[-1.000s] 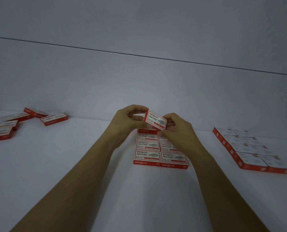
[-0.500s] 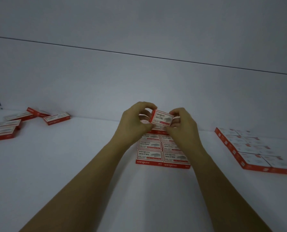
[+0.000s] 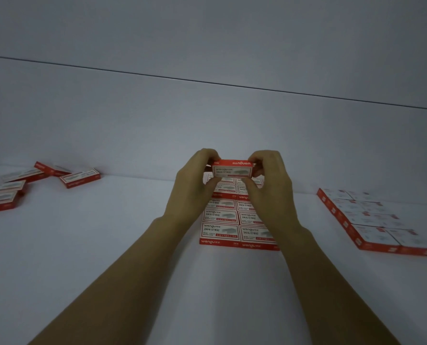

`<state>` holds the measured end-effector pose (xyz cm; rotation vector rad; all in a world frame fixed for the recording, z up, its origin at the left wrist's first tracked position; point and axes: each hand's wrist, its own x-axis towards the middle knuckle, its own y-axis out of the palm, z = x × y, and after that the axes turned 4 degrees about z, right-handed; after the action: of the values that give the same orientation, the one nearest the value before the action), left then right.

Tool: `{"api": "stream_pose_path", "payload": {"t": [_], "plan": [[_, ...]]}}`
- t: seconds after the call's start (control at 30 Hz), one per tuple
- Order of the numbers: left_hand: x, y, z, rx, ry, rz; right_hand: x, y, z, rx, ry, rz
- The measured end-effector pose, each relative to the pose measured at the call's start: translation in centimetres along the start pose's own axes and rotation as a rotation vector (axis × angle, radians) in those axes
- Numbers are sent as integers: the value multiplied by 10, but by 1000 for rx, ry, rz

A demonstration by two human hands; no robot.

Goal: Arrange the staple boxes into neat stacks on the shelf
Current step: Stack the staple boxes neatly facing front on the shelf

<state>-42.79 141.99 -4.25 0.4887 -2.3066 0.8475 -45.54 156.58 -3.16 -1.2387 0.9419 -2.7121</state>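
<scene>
While the left hand [image 3: 192, 191] and right hand [image 3: 270, 192] pinch a staple box [image 3: 233, 170], it likely goes down flat at the stack's [image 3: 220, 230] 12 o'clock end.

Two hands [image 3: 190, 192] [image 3: 269, 195], one held box [image 3: 233, 169], three box groups [image 3: 80, 177] [image 3: 220, 230] [image 3: 371, 235].

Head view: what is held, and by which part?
One staple box, pinched by its short ends: left hand on the left end, right hand on the right.
</scene>
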Motion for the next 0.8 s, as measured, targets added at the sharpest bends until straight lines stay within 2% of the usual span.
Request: {"api": "stream_pose_path", "payload": {"t": [0.17, 0.37, 0.47, 0.6, 0.8], "plan": [[5, -3, 5, -140, -181, 88, 6, -6, -9, 34, 163, 123], [6, -12, 10, -493, -433, 238, 5, -20, -19, 395, 441, 387], [6, -14, 14, -607, -492, 263, 6, -22, -22, 512, 540, 474], [7, -11, 16, -625, -532, 290, 8, -19, -25, 707, 667, 527], [7, -10, 18, -612, -524, 321, 9, -21, -27, 771, 713, 527]]}}
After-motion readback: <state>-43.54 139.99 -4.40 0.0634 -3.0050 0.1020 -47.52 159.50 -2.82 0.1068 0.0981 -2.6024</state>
